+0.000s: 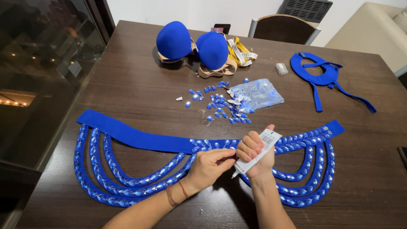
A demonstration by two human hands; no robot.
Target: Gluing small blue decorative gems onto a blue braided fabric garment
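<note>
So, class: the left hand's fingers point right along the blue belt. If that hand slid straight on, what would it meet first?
Most likely the right hand, which grips a white glue tube right beside the left hand's fingertips over the blue gem-studded belt. They already look almost touching, though depth is hard to judge.

The dark wood-grain surface [127,76] looks matt, the blue cloth belt [140,138] soft and dull beneath glossy faceted gems [220,104], and the white glue tube [256,152] is smooth plastic.
</note>
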